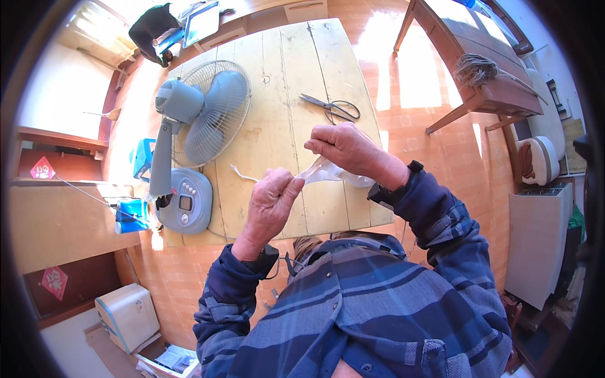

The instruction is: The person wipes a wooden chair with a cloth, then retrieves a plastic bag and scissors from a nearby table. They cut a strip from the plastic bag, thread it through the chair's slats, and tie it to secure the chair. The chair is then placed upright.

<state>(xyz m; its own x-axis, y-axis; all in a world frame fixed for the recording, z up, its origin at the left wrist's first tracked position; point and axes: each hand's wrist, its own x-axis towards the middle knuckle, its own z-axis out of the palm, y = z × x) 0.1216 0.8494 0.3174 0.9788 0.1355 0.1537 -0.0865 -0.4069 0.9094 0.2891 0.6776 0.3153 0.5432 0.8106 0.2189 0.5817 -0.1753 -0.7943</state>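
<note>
My left hand and my right hand are both closed on a twisted white strip of thin material over the wooden table. My right hand is higher and to the right; a narrow loose end trails leftward from my left hand, and a wider part hangs below my right hand. Just beyond my right hand lie black-handled scissors. To the left of my hands stands a pale blue electric fan with a wire grille and a control base.
A wooden bench with a grey mop head is at right, above a tiled floor. Cabinets line the left, with blue objects beside the table. A white box-shaped appliance sits lower left, a pale cabinet lower right.
</note>
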